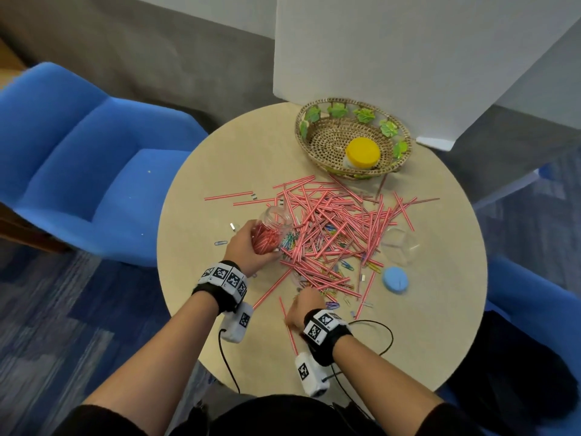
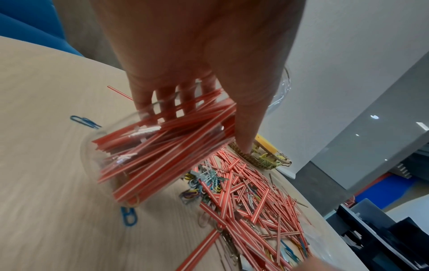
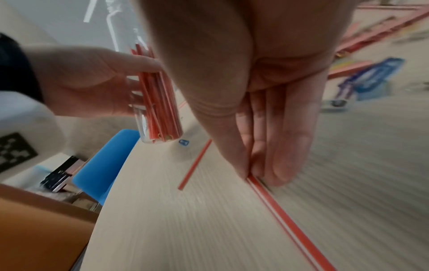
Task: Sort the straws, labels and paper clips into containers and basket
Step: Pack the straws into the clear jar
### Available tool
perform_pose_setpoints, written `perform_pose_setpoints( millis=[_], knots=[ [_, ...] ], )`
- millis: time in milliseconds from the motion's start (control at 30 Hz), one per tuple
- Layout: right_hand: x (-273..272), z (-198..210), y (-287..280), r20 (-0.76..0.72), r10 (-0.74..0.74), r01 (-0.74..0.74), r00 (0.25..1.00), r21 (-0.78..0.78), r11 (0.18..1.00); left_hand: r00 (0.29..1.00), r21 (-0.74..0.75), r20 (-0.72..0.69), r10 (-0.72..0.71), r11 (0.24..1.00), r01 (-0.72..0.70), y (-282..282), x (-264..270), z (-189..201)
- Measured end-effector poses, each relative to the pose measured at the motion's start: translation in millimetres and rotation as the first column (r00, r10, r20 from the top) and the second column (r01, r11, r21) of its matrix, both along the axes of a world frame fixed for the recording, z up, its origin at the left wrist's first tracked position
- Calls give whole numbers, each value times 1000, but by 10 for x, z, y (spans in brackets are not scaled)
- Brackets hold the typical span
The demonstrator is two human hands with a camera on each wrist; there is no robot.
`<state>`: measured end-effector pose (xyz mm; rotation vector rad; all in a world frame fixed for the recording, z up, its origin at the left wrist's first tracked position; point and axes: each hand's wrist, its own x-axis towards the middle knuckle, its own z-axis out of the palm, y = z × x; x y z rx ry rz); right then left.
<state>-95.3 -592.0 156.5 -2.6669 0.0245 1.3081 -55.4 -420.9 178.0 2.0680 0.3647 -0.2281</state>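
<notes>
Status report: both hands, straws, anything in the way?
Left hand grips jar of straws. Right hand pinches one straw on table. Paper clips tangled through the pile.

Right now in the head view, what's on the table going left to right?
Lone blue paper clip → jar of straws in the left hand → straw pile → blue lid → empty clear container.

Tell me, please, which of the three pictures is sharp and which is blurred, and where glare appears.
Head view: mostly sharp, with edges bent by the wide lens; the straw pile is crisp. Left wrist view: the jar in the left hand is smeared, and small glare spots sit on the grey wall panel. Right wrist view: heavy blur on the table; the right hand pinches one straw.
</notes>
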Motion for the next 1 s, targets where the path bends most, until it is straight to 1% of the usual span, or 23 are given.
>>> perform_pose_setpoints(
  millis=[67,100,167,233,267,367,433,500,567,633,700,733,833,1000],
  knots=[
    [60,7,84,93,-6,2,996,37,999,1000,-1,-2,4,1000,-4,11,-14,2],
    [66,30,126,111,15,-20,994,44,999,1000,1,-3,6,1000,-6,15,-18,6],
    [28,50,180,164,126,-130,978,13,991,1000,4,-1,11,1000,-11,8,-17,27],
    [-7,37,201,258,268,-267,928,-41,963,1000,-4,6,9,1000,-8,-2,-5,50],
    [-12,30,192,282,321,-317,904,-62,946,1000,-12,12,6,1000,-6,-7,1,60],
    [15,82,147,275,409,-412,870,-47,910,1000,-23,23,-1,1000,2,0,6,78],
    [47,115,78,228,451,-456,863,-35,889,1000,-26,26,-6,1000,7,-2,9,83],
    [102,133,-4,201,415,-427,888,19,904,999,-28,32,-10,1000,11,-11,6,85],
    [193,110,-123,215,297,-327,930,118,938,999,-38,39,-13,999,15,-14,0,79],
    [340,128,-252,287,142,-197,947,174,965,999,-57,46,-14,998,17,-13,-9,74],
    [504,164,-350,380,29,-96,924,158,983,999,-74,51,-12,997,16,-13,-15,75],
    [574,166,-369,399,13,-72,917,132,989,998,-82,54,-10,997,14,-8,-19,64],
    [729,88,-314,362,50,-67,931,35,997,999,-90,51,-14,996,18,5,-42,46],
    [820,-40,-96,401,141,-164,905,23,986,999,-94,47,-17,995,21,77,-51,22]
  ],
)
